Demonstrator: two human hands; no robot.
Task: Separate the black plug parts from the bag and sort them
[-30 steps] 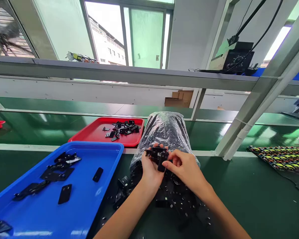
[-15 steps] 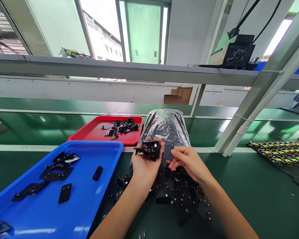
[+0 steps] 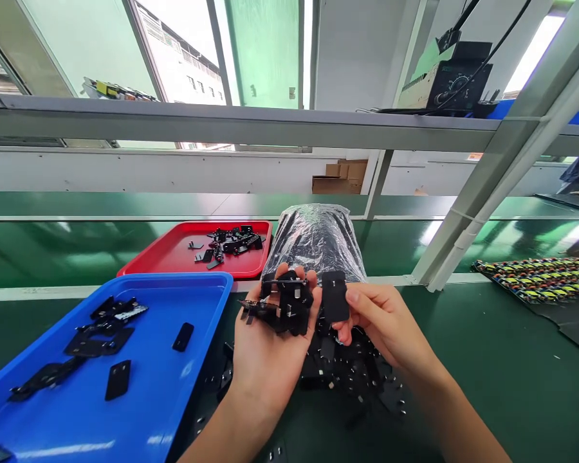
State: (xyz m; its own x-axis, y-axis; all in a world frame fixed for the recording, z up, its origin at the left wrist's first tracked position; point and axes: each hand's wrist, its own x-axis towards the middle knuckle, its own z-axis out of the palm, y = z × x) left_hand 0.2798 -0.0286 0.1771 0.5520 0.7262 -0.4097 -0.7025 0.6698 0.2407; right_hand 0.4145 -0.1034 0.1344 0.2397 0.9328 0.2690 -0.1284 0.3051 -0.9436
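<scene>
In my left hand (image 3: 265, 350), palm up with the fingers curled, rests a small bunch of black plastic parts (image 3: 289, 302). Between the thumb and fingers of my right hand (image 3: 379, 315) is a flat black rectangular plate (image 3: 334, 297), held upright just right of the bunch. Below both hands a pile of loose black parts (image 3: 357, 373) with shiny metal bits spreads over the green table (image 3: 487, 360). Behind them stands a clear plastic bag (image 3: 318, 238) with dark contents, its lower part hidden by my hands.
A blue tray (image 3: 174, 411) at left holds several black parts. Behind it a red tray (image 3: 159, 257) carries a heap of small black pieces. A slanted metal post (image 3: 482, 173) rises at right, near rows of colourful components (image 3: 545, 276). A shelf beam (image 3: 222, 125) crosses above.
Both hands have come slightly closer to the camera with the parts and the plate. The plate now shows its face more squarely. The whole view has shifted a little.
</scene>
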